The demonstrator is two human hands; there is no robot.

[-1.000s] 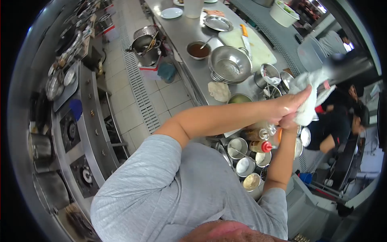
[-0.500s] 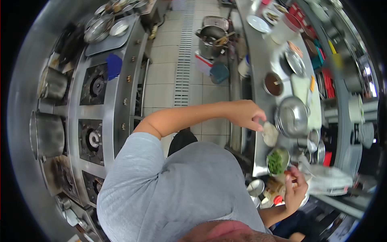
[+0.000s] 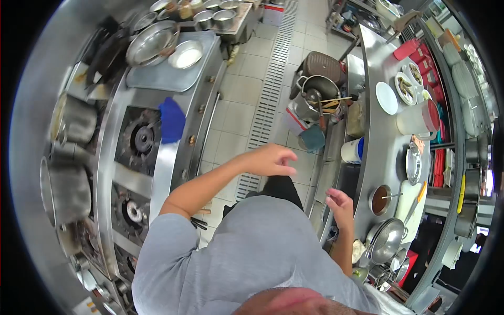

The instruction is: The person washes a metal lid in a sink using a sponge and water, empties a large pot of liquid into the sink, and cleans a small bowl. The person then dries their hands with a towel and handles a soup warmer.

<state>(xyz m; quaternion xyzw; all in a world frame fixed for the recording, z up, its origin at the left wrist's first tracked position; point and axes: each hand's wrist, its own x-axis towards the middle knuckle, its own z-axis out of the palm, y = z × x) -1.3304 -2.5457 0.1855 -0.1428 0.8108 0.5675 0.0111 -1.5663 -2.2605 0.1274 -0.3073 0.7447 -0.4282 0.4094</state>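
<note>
My left hand [image 3: 270,160] is over the floor in front of my body, its thumb and forefinger apart and nothing between them. To its right my right hand [image 3: 341,207] hangs beside the counter edge, fingers loosely bent and apart, with no visible thing in it. Nearest on the counter [image 3: 367,173] are a stack of metal bowls [image 3: 387,242] and a pale, whitish item [image 3: 358,251] by my right forearm. A bowl with some green food [image 3: 359,274] is partly hidden by my arm. Beyond the bowls stands a pot of brown sauce [image 3: 379,202] with a spoon in it.
Gas burners [image 3: 144,137] line the left side, with a blue cloth [image 3: 171,121] on the stove edge. Ahead, a large pot [image 3: 315,97] with utensils stands near the floor drain [image 3: 268,94]. A cutting board [image 3: 412,207] and plastic pitcher [image 3: 415,123] sit on the right counter.
Both hands have moved away from the counter, the left one leftward and the right one up and left from near the bowl of greens. The view has turned, showing more of the aisle.
</note>
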